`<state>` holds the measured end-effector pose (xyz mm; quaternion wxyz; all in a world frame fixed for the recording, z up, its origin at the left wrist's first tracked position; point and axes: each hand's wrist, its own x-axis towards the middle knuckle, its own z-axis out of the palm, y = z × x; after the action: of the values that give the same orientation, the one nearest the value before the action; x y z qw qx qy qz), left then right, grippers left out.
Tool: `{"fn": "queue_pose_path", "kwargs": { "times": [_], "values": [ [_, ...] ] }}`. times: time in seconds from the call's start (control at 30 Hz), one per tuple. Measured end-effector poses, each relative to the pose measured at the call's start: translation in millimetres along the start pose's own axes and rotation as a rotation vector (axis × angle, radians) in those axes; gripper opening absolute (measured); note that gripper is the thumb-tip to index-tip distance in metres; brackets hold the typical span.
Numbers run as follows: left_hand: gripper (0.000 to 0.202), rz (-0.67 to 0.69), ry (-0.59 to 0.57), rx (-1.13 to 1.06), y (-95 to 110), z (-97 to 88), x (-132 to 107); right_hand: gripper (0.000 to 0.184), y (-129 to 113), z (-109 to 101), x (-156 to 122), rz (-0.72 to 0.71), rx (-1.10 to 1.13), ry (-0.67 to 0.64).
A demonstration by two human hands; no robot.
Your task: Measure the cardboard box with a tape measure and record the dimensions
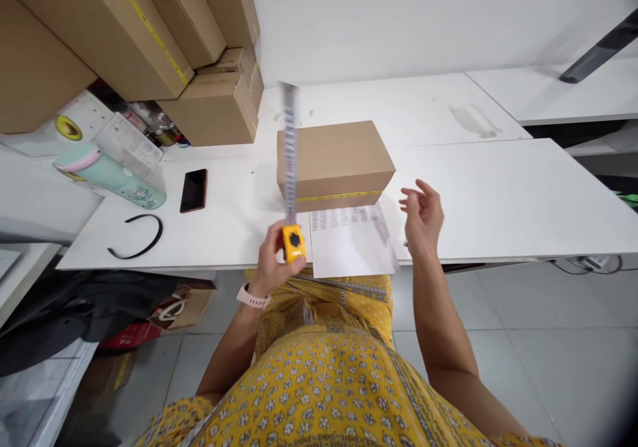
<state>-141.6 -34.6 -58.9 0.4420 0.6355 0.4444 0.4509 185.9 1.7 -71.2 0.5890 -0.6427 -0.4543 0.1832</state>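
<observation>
My left hand [273, 256] grips a yellow tape measure [294, 243] at the front edge of the white table [498, 194]. Its tape blade [290, 148] runs up and away across the left end of a closed cardboard box [335, 161], blurred by motion. My right hand [423, 218] hovers right of the box with its fingers apart and holding nothing. A printed paper sheet [351, 241] lies on the table just in front of the box, between my hands.
A black phone [193, 190], a black curved band [137, 236] and a lying mint bottle [109, 176] sit on the table's left. Several large cardboard boxes [149, 28] are stacked at the back left. Bags and a carton [184, 304] lie on the floor below.
</observation>
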Motion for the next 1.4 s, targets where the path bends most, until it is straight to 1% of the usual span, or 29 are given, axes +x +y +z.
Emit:
{"fn": "queue_pose_path", "kwargs": {
  "times": [0.1, 0.17, 0.2, 0.27, 0.33, 0.4, 0.47, 0.5, 0.57, 0.63, 0.67, 0.73, 0.77, 0.8, 0.83, 0.87, 0.97, 1.0, 1.03, 1.1, 1.17, 1.2, 1.27, 1.33, 1.37, 1.4],
  "values": [
    [0.074, -0.017, -0.402, 0.166, 8, 3.8, -28, 0.059, -24, -18, -23, 0.072, 0.178, -0.011],
    [0.076, -0.009, -0.587, 0.279, 6, 11.0, -41, 0.062, -35, -28, -37, 0.101, 0.264, -0.008],
    [0.077, -0.012, -0.652, 0.320, 5, 14.7, -45, 0.060, -38, -33, -44, 0.114, 0.284, 0.010],
    [0.079, -0.033, -0.741, 0.363, 2, 20.4, -48, 0.050, -39, -42, -57, 0.147, 0.288, 0.065],
    [0.080, -0.046, -0.788, 0.367, 0, 22.6, -48, 0.037, -35, -51, -67, 0.186, 0.272, 0.103],
    [0.079, -0.049, -0.812, 0.350, 0, 21.6, -46, 0.032, -28, -59, -74, 0.215, 0.248, 0.107],
    [0.083, -0.059, -0.798, 0.317, 2, 19.5, -44, 0.031, -22, -62, -80, 0.219, 0.217, 0.096],
    [0.088, -0.077, -0.774, 0.299, 2, 18.8, -43, 0.031, -21, -60, -84, 0.207, 0.202, 0.083],
    [0.103, -0.128, -0.699, 0.259, 4, 19.3, -41, 0.031, -20, -51, -94, 0.166, 0.186, 0.024],
    [0.114, -0.157, -0.626, 0.221, 5, 22.3, -39, 0.029, -24, -35, -107, 0.112, 0.178, -0.095],
    [0.116, -0.151, -0.601, 0.203, 7, 24.4, -38, 0.028, -26, -25, -114, 0.080, 0.161, -0.175],
    [0.114, -0.107, -0.566, 0.186, 10, 28.3, -35, 0.027, -30, -9, -124, 0.002, 0.087, -0.341],
    [0.112, -0.083, -0.548, 0.193, 11, 29.4, -33, 0.028, -30, -4, -126, -0.034, 0.035, -0.398],
    [0.110, -0.061, -0.523, 0.213, 11, 29.8, -31, 0.029, -28, -2, -125, -0.054, -0.021, -0.413],
    [0.107, -0.042, -0.491, 0.243, 11, 29.3, -27, 0.031, -23, -1, -121, -0.053, -0.080, -0.379],
    [0.104, -0.023, -0.451, 0.282, 10, 28.0, -23, 0.033, -16, -4, -114, -0.034, -0.145, -0.300],
    [0.094, 0.042, -0.312, 0.441, -1, 21.9, -5, 0.036, 14, -20, -79, 0.072, -0.407, 0.029],
    [0.091, 0.065, -0.272, 0.504, -7, 20.2, 3, 0.036, 24, -26, -65, 0.106, -0.511, 0.098],
    [0.089, 0.085, -0.239, 0.568, -14, 18.9, 10, 0.037, 33, -31, -52, 0.151, -0.602, 0.130],
    [0.086, 0.112, -0.204, 0.682, -27, 18.0, 26, 0.042, 46, -36, -29, 0.240, -0.751, 0.105],
    [0.081, 0.126, -0.206, 0.765, -39, 19.0, 39, 0.050, 52, -37, -13, 0.284, -0.859, 0.007],
    [0.079, 0.136, -0.212, 0.793, -42, 20.1, 44, 0.051, 54, -36, -7, 0.283, -0.898, -0.052],
    [0.071, 0.190, -0.207, 0.834, -46, 23.9, 50, 0.046, 56, -33, 0, 0.243, -0.931, -0.153],
    [0.063, 0.294, -0.167, 0.859, -46, 31.7, 50, 0.039, 59, -33, 4, 0.181, -0.872, -0.190],
    [0.059, 0.354, -0.149, 0.862, -45, 37.7, 49, 0.037, 60, -34, 4, 0.162, -0.790, -0.176],
    [0.055, 0.410, -0.148, 0.857, -44, 45.2, 46, 0.036, 60, -36, 3, 0.160, -0.662, -0.144]
  ]
}}
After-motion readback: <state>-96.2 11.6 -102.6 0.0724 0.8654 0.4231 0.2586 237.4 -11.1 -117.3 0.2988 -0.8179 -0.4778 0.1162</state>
